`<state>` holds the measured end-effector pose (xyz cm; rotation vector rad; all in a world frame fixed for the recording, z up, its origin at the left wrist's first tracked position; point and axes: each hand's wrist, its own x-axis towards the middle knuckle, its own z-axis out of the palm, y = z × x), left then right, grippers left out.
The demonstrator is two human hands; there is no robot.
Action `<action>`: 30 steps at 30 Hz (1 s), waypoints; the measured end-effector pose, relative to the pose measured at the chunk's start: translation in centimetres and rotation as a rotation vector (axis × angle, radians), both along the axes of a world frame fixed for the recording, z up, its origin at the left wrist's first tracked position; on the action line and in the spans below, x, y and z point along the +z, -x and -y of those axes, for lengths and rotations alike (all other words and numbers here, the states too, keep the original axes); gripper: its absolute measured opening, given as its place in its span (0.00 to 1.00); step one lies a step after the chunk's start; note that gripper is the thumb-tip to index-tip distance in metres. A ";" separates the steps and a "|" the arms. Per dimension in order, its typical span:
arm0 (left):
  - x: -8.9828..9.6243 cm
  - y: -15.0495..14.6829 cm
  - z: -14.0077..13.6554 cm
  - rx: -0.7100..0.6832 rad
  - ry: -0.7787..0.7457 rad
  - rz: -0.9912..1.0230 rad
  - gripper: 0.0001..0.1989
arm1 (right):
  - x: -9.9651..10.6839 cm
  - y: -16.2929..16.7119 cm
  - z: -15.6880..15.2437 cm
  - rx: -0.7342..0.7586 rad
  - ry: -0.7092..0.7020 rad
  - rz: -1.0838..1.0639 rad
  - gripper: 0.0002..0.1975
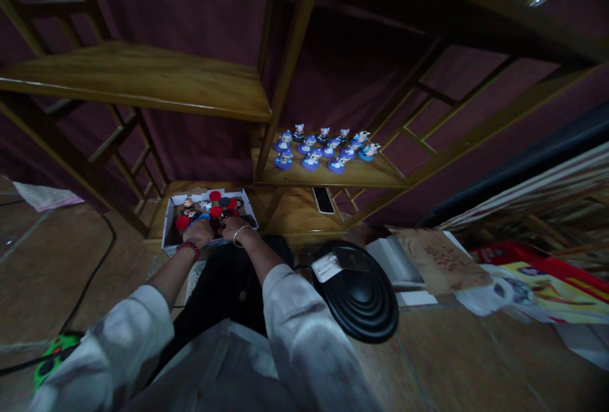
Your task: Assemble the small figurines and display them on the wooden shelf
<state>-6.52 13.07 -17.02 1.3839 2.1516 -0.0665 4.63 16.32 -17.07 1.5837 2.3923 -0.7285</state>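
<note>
A shallow white box point(167, 234) on the bottom shelf holds several small figurines point(189, 204) and loose red discs point(182, 222), seemingly their bases. Both of my hands reach down into its near side. My left hand point(198, 233), with a red bead bracelet at the wrist, is curled beside a red disc and a blue piece point(203, 216). Just to its right, my right hand point(232, 228), wearing a pale bracelet, has its fingers bent down among dark and red pieces. What the fingertips of either hand hold is hidden.
Several purple, blue and dark figurines point(311, 159) stand in rows on the wooden shelf point(380, 174) at right. A phone point(323, 200) lies on the lower board. Beside my legs are a black ridged stool point(364, 294), a brown paper bag point(442, 259) and a red-yellow box point(547, 285).
</note>
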 end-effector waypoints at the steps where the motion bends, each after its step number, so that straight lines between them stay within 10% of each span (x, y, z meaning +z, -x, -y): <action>1: 0.0 0.0 0.0 -0.008 -0.001 -0.004 0.15 | 0.1 0.0 0.0 0.011 -0.001 -0.007 0.14; 30: -0.8 0.7 -0.2 -0.058 -0.190 0.044 0.16 | -0.9 0.9 -1.5 0.093 0.053 0.000 0.12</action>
